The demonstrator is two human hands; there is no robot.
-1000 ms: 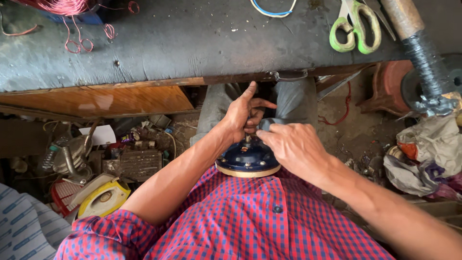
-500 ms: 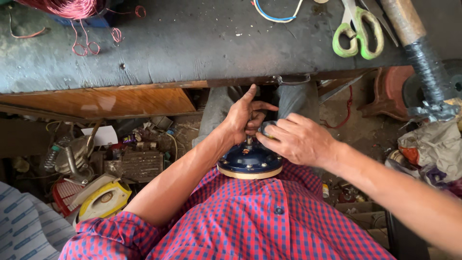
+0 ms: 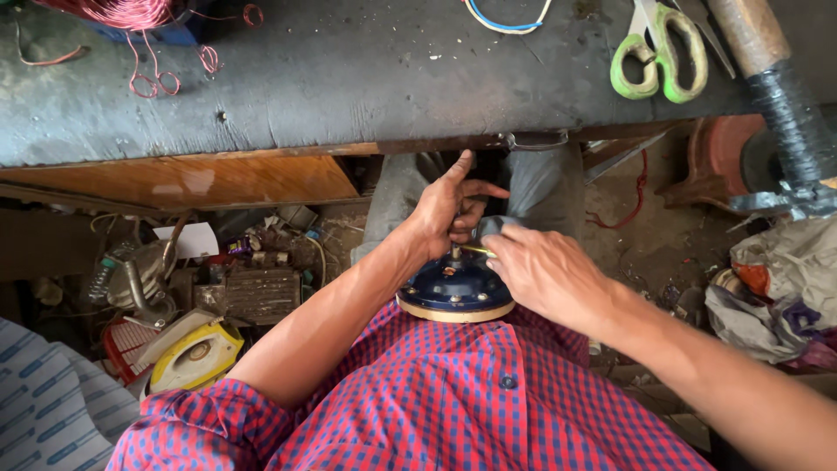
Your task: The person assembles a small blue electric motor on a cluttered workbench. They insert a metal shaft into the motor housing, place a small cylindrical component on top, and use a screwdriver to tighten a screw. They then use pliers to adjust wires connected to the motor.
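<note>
Dark, scuffed workbench [image 3: 366, 78] above; round blue metal motor housing with tan rim [image 3: 453, 296] rests in lap. Left hand [image 3: 449, 209] pinches its central shaft; right hand [image 3: 545, 275] closed around thin yellowish tool. Housing bolts seated; work appears mid-way.

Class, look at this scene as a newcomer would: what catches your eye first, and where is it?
Both hands, left hand and right hand, meet at centre over a round blue part in the person's lap, against a red checked shirt. Green scissors lie top right on the dark bench, and pink wire sits top left.
</note>
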